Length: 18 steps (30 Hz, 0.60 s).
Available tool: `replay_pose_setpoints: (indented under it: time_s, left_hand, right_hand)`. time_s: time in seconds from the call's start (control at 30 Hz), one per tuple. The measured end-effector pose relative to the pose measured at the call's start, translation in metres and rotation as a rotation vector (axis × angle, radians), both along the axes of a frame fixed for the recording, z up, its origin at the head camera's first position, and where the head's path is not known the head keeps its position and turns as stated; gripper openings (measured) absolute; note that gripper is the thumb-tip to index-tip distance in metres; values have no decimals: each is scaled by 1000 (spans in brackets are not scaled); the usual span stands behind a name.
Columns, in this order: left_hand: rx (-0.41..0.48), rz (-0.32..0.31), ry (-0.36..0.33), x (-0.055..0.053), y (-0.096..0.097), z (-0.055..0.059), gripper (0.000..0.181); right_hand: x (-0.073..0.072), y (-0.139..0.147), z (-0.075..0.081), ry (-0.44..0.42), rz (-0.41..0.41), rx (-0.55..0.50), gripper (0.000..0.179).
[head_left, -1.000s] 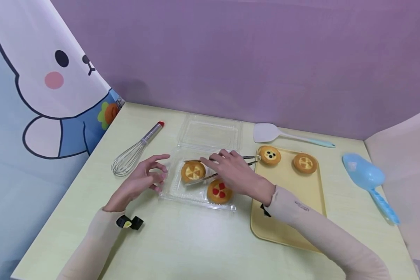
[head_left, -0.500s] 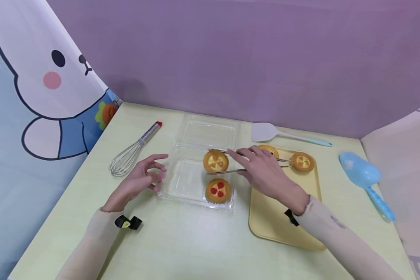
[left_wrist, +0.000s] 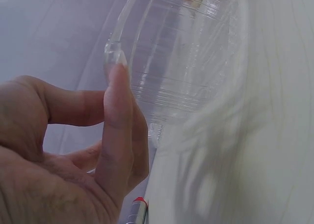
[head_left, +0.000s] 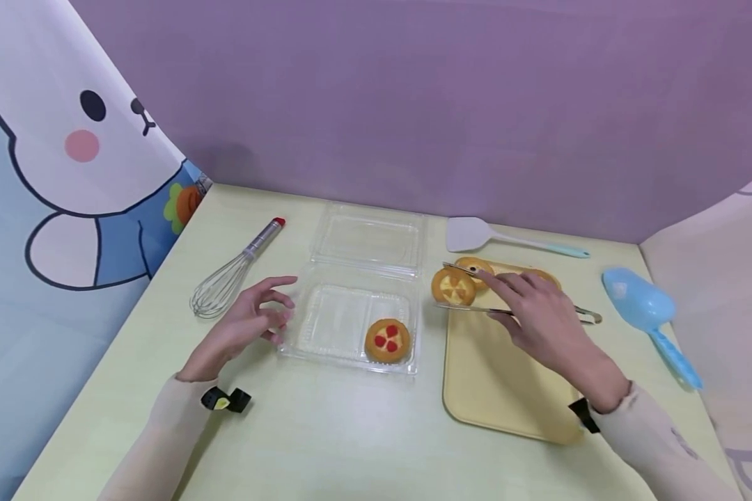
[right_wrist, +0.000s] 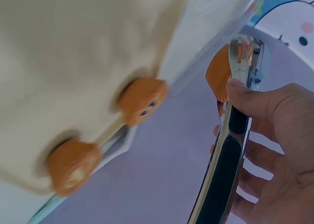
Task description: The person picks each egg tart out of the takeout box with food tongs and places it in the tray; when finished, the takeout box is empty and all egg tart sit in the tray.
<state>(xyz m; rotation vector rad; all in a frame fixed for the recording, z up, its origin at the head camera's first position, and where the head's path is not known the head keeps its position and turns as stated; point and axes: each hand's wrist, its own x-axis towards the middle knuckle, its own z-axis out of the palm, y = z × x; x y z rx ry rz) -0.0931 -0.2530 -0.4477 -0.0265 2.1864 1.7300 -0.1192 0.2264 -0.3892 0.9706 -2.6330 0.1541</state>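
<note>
My right hand (head_left: 542, 323) grips metal tongs (right_wrist: 223, 172) with dark handle panels. Between the tongs' tips is a round golden tart (head_left: 454, 286) with a pale wedge-patterned top, held above the gap between the tray and the clear container. The clear plastic container (head_left: 326, 320) lies with its lid (head_left: 370, 240) folded back. One tart with red spots (head_left: 387, 341) sits in its front right corner. My left hand (head_left: 251, 319) is at the container's left edge, fingers loosely bent; in the left wrist view a fingertip touches the rim (left_wrist: 114, 49).
A yellow tray (head_left: 495, 383) on the right bears a tart with dark dots (right_wrist: 142, 101) and another tart (right_wrist: 73, 166) at its back. A whisk (head_left: 232, 275) lies left, a white spatula (head_left: 514, 238) behind, a blue scoop (head_left: 648, 313) far right.
The tongs and right hand have moved right, carrying the wedge-patterned tart out of the container to the tray's back left corner. My left hand stays at the container's edge.
</note>
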Motion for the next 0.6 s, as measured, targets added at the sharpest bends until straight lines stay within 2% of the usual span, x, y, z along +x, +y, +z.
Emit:
replay_pose_setpoints:
  time_s: [0.3, 0.6]
  left_hand:
    - [1, 0, -13, -1, -1, -1, 71]
    - [-4, 3, -18, -1, -1, 0, 71]
  right_hand:
    - [16, 35, -17, -11, -62, 29, 72]
    - [28, 45, -38, -62, -69, 32, 73]
